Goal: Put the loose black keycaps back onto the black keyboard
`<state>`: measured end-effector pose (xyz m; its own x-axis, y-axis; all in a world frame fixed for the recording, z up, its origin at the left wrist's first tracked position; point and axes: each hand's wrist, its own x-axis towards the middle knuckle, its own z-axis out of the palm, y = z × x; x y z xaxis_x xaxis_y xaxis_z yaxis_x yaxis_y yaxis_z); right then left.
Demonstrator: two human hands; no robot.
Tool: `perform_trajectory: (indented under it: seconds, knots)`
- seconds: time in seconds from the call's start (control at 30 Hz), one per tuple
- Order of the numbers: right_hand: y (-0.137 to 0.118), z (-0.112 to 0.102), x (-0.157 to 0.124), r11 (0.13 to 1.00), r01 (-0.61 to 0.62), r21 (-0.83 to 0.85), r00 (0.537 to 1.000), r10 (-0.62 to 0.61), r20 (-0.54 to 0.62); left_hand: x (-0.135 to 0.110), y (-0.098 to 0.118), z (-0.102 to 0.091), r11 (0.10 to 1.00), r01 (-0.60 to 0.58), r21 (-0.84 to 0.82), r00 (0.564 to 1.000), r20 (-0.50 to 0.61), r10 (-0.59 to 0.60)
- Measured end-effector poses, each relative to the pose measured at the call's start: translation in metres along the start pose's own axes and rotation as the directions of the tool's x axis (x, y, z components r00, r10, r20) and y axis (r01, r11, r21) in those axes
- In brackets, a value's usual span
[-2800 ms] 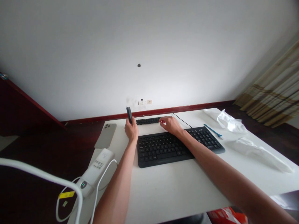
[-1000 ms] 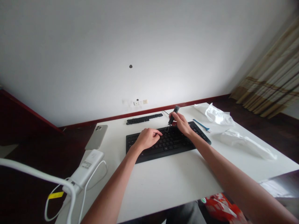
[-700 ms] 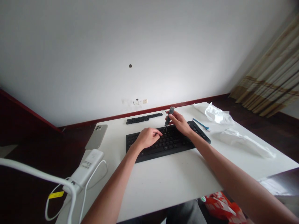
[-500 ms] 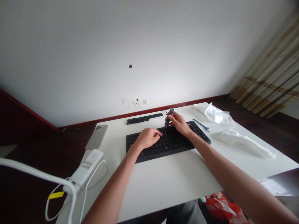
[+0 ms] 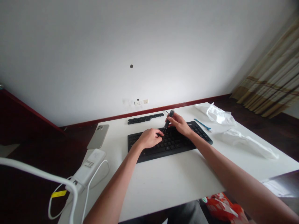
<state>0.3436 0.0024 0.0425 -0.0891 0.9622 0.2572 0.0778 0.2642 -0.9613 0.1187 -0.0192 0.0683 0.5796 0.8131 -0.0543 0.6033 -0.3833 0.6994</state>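
A black keyboard (image 5: pixel 168 150) lies on the white table, with some of its keys hidden under my hands. In my right hand (image 5: pixel 179 123) is a dark-handled wire keycap puller (image 5: pixel 168 119), held at a tilt with its wire end down at the keys. My left hand (image 5: pixel 151 138) rests over the left half of the keyboard, its fingers curled. The index fingertip is beside the puller's wire end; what the fingers pinch, if anything, is too small to tell. Behind the keyboard, removed black keycaps (image 5: pixel 140 119) stand in rows on the table.
A blue brush (image 5: pixel 202 124) and crumpled white plastic bags (image 5: pixel 218 114) lie to the right. On the left are a phone (image 5: pixel 98 137) and a white power bank (image 5: pixel 90 168) with a looping white cable (image 5: pixel 39 172). A red bag (image 5: pixel 223 208) sits below the table edge.
The keycap puller has turned a little in my right hand, and its wire end sits slightly lower at the keys. My left hand stays beside it. The whole view has shifted slightly.
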Motion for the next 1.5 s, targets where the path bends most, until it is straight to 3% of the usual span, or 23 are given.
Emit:
perform_trajectory:
  seconds: [0.43, 0.77, 0.87, 0.97, 1.1, 1.33, 1.5]
  knots:
    - [0.000, -0.002, 0.001, 0.999, -0.002, -0.047, 1.000, 0.000, -0.028, -0.003, 0.003, -0.002, 0.983, 0.111, -0.145, 0.991, 0.092, -0.098]
    - [0.002, -0.007, 0.001, 0.994, -0.012, -0.107, 0.998, 0.018, 0.058, -0.002, 0.000, -0.004, 0.983, 0.120, -0.141, 0.987, 0.119, -0.104]
    - [0.001, -0.008, 0.001, 0.992, -0.003, -0.127, 0.997, 0.012, 0.072, -0.001, -0.005, -0.003, 0.989, 0.060, -0.137, 0.995, 0.085, -0.049]
    - [-0.003, -0.007, -0.001, 0.990, 0.005, -0.143, 0.997, 0.006, 0.082, 0.002, -0.011, -0.001, 0.992, -0.008, -0.124, 0.999, -0.046, 0.002]
    - [-0.010, -0.004, -0.003, 0.983, 0.028, -0.180, 0.995, -0.010, 0.103, 0.007, -0.020, 0.003, 0.998, -0.005, -0.066, 0.982, -0.188, -0.008]
    - [-0.018, -0.005, -0.004, 0.982, 0.078, -0.174, 0.978, -0.042, 0.203, 0.006, -0.020, 0.006, 0.998, 0.001, 0.067, 0.985, -0.174, 0.011]
    - [-0.021, -0.009, -0.004, 0.988, 0.047, -0.145, 0.973, -0.012, 0.230, 0.004, -0.018, 0.005, 0.994, -0.009, 0.109, 0.989, -0.148, 0.025]
